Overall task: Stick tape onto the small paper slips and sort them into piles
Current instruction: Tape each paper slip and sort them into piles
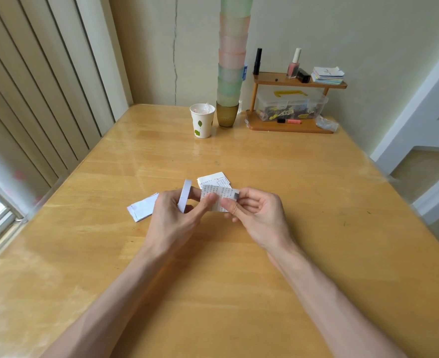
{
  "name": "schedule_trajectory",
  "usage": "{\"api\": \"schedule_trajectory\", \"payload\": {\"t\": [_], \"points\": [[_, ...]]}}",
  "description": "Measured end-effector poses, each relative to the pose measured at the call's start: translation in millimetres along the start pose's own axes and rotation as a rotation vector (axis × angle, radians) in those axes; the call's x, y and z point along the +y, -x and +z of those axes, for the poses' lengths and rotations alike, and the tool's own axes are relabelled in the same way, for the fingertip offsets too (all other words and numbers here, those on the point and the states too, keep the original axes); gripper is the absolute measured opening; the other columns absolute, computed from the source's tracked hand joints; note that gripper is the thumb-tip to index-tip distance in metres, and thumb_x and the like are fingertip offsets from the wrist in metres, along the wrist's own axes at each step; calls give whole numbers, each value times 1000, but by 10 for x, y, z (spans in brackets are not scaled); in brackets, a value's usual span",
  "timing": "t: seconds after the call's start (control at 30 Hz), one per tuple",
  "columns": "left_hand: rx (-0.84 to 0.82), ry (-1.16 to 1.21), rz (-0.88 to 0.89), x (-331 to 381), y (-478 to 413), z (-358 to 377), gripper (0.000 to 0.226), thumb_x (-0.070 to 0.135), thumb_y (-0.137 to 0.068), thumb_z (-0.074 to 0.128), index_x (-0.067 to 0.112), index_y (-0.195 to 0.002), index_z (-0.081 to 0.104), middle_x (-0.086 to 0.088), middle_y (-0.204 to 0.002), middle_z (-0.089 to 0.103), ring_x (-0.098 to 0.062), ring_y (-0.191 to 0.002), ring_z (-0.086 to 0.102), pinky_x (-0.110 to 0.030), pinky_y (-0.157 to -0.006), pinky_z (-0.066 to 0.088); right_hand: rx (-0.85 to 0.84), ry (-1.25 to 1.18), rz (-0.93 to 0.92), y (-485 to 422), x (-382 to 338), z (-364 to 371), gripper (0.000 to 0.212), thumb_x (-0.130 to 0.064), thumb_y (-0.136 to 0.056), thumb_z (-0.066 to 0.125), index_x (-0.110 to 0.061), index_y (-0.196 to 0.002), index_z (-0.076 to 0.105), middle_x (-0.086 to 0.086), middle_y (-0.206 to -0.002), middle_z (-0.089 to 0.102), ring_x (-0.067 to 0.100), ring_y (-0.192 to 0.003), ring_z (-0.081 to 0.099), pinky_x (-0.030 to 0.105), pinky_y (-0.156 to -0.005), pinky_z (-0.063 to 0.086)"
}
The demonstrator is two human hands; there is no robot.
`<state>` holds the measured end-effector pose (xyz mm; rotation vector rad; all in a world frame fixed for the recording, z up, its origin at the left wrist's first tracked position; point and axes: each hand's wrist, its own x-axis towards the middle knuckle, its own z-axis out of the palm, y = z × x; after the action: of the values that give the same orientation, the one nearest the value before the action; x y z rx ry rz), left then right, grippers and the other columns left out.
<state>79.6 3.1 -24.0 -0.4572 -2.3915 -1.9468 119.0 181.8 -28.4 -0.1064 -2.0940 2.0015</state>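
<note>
A small printed paper slip point(219, 196) hangs just above the table's middle, pinched from both sides. My left hand point(173, 217) holds a white tape roll point(184, 198) on edge between its fingers, and its thumb presses the slip's left part. My right hand point(257, 213) pinches the slip's right edge, where a short strip of tape point(235, 195) sticks out. Behind my hands lies a pile of printed slips point(214, 179). A second pile of white slips point(142, 207) lies on the table to the left of my left hand.
At the back of the wooden table point(303, 192) stand a paper cup point(202, 120), a tall stack of coloured cups point(231, 60) and a small wooden shelf point(290, 104) with a plastic box, bottles and cards. A window and blinds run along the left edge.
</note>
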Motion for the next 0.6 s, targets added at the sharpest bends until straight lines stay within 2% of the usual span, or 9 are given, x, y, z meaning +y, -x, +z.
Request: {"api": "schedule_trajectory", "payload": {"t": [0.13, 0.3, 0.43, 0.53, 0.6], "points": [[-24, 25, -3, 21, 14, 20, 29, 53, -86, 76, 24, -81, 76, -8, -52, 43, -22, -53, 34, -36, -54, 27, 59, 42, 4, -34, -17, -18, 10, -12, -84, 86, -15, -80, 76, 1, -73, 77, 14, -60, 68, 21, -61, 53], [12, -6, -4, 17, 4, -9, 28, 48, -87, 77, 20, -82, 78, 3, -45, 44, -18, -48, 34, -30, -52, 29, 31, -20, 17, -7, -44, -53, 14, -17, -85, 85, -5, -88, 78, 10, -79, 79, 17, -65, 73, 20, -62, 53], [-2, 4, -9, 19, 14, -3, 26, 43, -90, 77, 19, -82, 77, 3, -47, 49, -18, -48, 37, -29, -53, 30, 54, 26, 9, -19, -31, -35, 10, -16, -87, 83, -15, -80, 76, 2, -73, 77, 18, -62, 73, 24, -61, 54], [-27, 15, 0, 42, 16, -21, 22, 45, -89, 77, 24, -83, 78, -4, -50, 45, -21, -53, 32, -33, -52, 26, 22, 21, 5, -28, -17, -44, 10, -16, -89, 81, -8, -88, 77, 4, -80, 79, 17, -64, 73, 22, -62, 54], [-18, -8, 14, 51, 11, -41, 22, 42, -91, 77, 24, -79, 78, -1, -50, 41, -20, -52, 28, -30, -50, 22, -3, 9, -3, -10, -24, -24, 15, -18, -89, 81, -5, -96, 77, 9, -86, 80, 15, -70, 73, 22, -65, 54]]}}
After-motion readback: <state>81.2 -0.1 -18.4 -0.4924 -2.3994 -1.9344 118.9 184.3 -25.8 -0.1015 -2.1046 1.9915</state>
